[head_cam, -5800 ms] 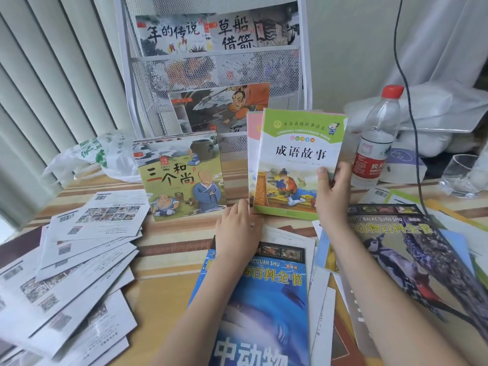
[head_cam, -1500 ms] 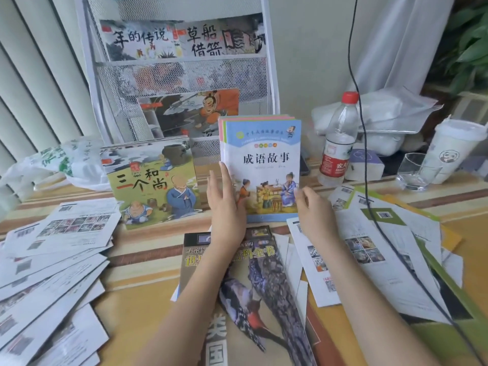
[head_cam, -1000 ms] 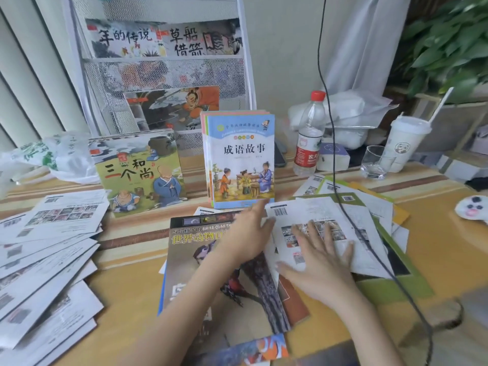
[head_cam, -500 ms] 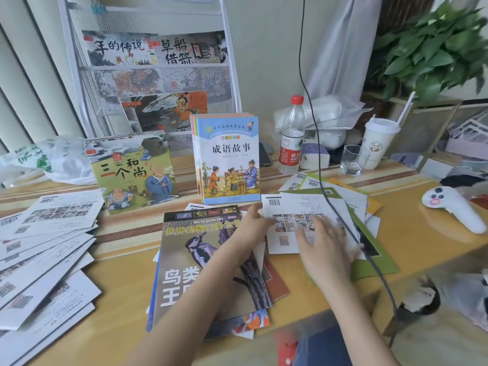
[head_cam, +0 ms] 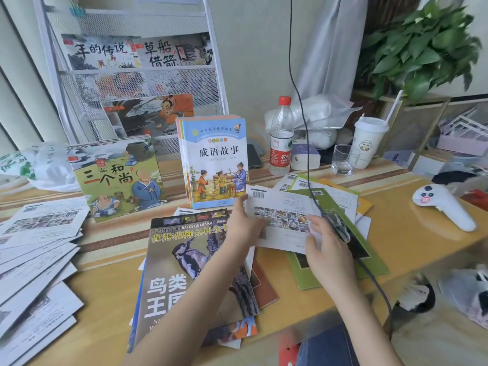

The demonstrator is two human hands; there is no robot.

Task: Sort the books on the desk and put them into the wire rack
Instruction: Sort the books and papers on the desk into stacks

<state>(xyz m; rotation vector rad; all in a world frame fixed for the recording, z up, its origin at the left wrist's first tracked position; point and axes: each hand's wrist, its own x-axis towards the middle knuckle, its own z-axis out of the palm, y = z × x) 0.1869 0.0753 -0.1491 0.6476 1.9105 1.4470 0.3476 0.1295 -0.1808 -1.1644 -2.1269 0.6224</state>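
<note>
A: Where are the hands?
B: Both are on a white booklet lying over the paper pile on the right. The left hand holds its left edge, thumb up by the corner. The right hand presses its near right part; whether those fingers curl under it, I cannot tell.
A: And the books?
B: A blue storybook stack and a monk picture book stand propped against the wire rack at the far side. A bird encyclopedia lies flat near the left forearm. The rack's shelves hold several picture books.
</note>
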